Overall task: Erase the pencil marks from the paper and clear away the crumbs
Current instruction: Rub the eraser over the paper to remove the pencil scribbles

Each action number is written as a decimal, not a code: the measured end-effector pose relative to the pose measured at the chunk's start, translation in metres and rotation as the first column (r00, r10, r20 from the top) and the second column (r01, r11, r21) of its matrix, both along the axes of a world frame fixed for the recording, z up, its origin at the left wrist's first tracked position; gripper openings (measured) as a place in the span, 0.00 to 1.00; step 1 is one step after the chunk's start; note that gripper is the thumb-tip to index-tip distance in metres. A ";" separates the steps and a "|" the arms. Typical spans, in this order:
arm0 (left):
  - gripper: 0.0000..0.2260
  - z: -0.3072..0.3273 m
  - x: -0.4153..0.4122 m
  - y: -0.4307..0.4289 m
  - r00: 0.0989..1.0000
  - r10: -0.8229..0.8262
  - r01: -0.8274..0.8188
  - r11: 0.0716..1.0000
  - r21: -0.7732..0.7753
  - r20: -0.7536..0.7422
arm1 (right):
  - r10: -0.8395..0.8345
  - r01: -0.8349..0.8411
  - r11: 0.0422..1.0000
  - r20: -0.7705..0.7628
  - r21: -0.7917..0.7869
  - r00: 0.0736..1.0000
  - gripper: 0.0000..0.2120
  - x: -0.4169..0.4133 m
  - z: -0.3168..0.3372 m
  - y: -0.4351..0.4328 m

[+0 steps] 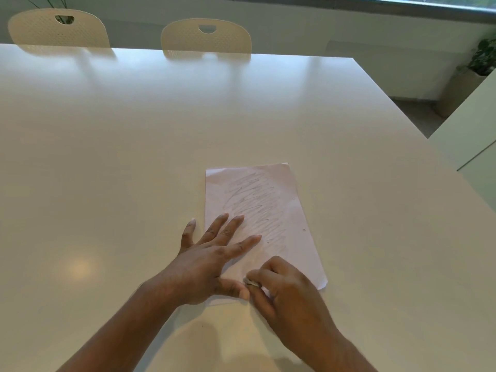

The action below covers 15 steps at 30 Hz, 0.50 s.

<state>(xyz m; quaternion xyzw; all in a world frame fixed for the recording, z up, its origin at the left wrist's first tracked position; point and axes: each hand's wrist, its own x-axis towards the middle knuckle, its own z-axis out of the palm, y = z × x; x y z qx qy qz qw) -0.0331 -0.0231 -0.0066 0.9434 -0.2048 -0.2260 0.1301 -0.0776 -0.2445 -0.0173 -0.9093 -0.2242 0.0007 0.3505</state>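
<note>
Left hand [212, 260]: flat, fingers spread, palm down on the near-left part of the paper [298, 210], pinning it to the table [134, 157]. Pencil marks [257, 208]: grey scribble just beyond its fingertips. Right hand [287, 294]: curled, fingers pinched on what looks like a small eraser [251, 282], pressed to the paper's near edge beside the left thumb. No legible writing.

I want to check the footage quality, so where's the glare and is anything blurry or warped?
Head view: window glare washes the far table, with a warm ceiling-light spot near the left hand; the right hand on the eraser looks slightly motion-blurred; wide-angle bending curves the table edges; pencil marks stay faint but readable.
</note>
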 end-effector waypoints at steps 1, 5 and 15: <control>0.47 0.000 0.000 0.000 1.000 0.002 -0.002 1.000 -0.001 -0.001 | -0.011 0.011 1.000 0.032 -0.015 0.999 0.07 0.002 -0.002 -0.002; 0.48 0.000 0.000 -0.001 1.000 0.007 -0.007 1.000 0.017 -0.011 | -0.215 0.216 0.976 0.121 0.008 0.969 0.07 0.020 -0.004 -0.014; 0.49 0.005 0.001 -0.002 1.000 0.014 -0.014 1.000 -0.001 -0.018 | -0.270 0.272 0.962 0.078 -0.013 0.960 0.03 0.031 -0.001 -0.032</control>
